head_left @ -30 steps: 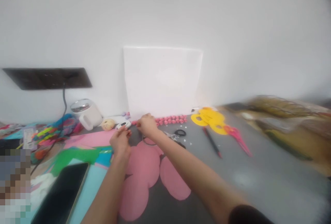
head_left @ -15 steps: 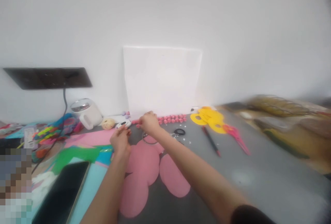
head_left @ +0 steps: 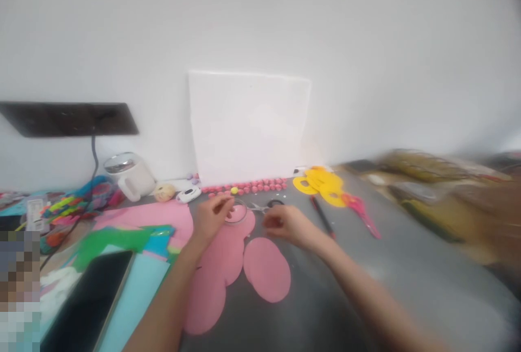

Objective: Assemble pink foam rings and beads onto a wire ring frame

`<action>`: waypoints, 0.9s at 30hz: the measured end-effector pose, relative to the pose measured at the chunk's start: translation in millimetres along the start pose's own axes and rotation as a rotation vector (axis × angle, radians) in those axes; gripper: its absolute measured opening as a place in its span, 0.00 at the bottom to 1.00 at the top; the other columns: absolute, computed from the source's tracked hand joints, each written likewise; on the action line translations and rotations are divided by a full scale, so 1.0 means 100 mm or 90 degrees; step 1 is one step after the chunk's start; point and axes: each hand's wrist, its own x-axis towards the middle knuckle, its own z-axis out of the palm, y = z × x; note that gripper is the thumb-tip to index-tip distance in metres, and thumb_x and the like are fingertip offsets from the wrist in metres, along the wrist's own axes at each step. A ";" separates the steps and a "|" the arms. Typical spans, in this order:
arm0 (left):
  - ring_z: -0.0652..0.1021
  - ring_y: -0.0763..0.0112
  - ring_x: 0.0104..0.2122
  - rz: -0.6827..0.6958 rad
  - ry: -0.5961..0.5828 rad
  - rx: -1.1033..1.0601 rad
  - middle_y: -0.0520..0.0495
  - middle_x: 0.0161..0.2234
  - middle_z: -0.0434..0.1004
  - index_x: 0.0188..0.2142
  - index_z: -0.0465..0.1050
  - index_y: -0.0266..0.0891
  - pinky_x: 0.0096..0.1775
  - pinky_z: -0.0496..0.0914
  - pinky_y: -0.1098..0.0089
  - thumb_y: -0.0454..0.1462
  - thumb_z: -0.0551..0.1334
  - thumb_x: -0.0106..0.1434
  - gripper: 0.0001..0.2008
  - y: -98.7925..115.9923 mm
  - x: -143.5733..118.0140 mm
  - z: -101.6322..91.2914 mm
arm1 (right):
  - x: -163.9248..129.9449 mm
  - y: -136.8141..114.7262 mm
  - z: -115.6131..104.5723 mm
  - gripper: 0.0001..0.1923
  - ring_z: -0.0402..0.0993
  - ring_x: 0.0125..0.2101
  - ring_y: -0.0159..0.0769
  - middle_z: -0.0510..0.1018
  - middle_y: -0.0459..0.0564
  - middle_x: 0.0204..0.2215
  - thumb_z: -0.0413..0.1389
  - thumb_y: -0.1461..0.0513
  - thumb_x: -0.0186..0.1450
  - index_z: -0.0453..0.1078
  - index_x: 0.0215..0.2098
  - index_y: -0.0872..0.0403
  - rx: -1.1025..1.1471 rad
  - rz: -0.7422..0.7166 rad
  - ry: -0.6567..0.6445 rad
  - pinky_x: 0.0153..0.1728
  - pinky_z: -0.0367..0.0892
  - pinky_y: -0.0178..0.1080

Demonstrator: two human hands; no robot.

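My left hand [head_left: 212, 216] is over the pink paper shapes [head_left: 228, 257], its fingertips pinched together beside a clear ring [head_left: 244, 215]. Whatever is between those fingertips is too small to make out. Just below the black handles of the scissors [head_left: 275, 203] hovers my right hand [head_left: 288, 226], its fingers curled in; their tips are blurred and any content is hidden. Beyond both hands, small pink pieces [head_left: 260, 186] form rows along the foot of the white sheet, with one yellow piece [head_left: 234, 191] in front of them. A loose pink oval [head_left: 267, 269] lies beneath my right hand.
A white sheet [head_left: 249, 124] leans on the wall. Yellow cutouts [head_left: 321, 183], pink scissors [head_left: 361, 213] and a dark pencil [head_left: 323, 216] lie to the right. Leftward are a white mug [head_left: 136, 178], a white mouse-shaped item [head_left: 189, 194], coloured papers and a phone [head_left: 89, 300].
My right hand has drawn back from the pink rows, toward me and rightward. My left hand has moved right to the clear ring. The yellow piece now shows by the rows.
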 end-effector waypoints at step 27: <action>0.72 0.70 0.18 -0.075 -0.110 -0.154 0.45 0.22 0.75 0.24 0.78 0.38 0.18 0.64 0.72 0.47 0.61 0.54 0.15 0.12 -0.05 0.06 | -0.14 0.01 -0.33 0.10 0.71 0.24 0.31 0.75 0.47 0.24 0.57 0.57 0.58 0.73 0.32 0.57 0.370 -0.073 -0.291 0.26 0.65 0.33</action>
